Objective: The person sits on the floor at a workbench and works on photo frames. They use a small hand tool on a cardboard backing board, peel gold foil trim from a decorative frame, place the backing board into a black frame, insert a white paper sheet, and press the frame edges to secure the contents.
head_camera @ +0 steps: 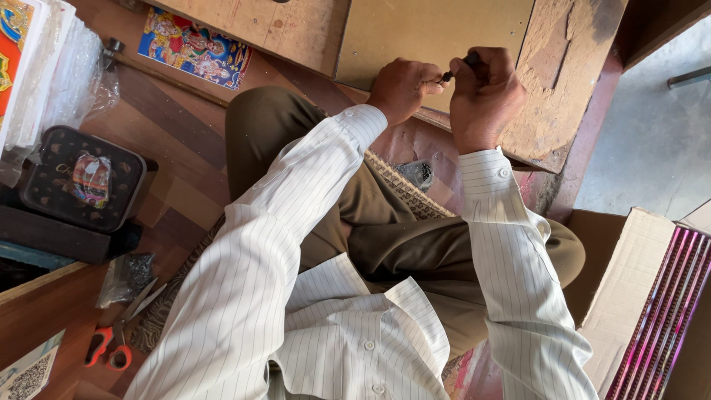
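Head view: his right hand (483,92) grips a small dark tool (461,65), left hand (400,89) pinching its tip over the brown board (433,30).

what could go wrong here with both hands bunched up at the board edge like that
The left hand pinches right beside the tip of the dark tool gripped in the right hand, so a slip might jab the fingers. The board leans on the rough wooden block and could shift under pressure.
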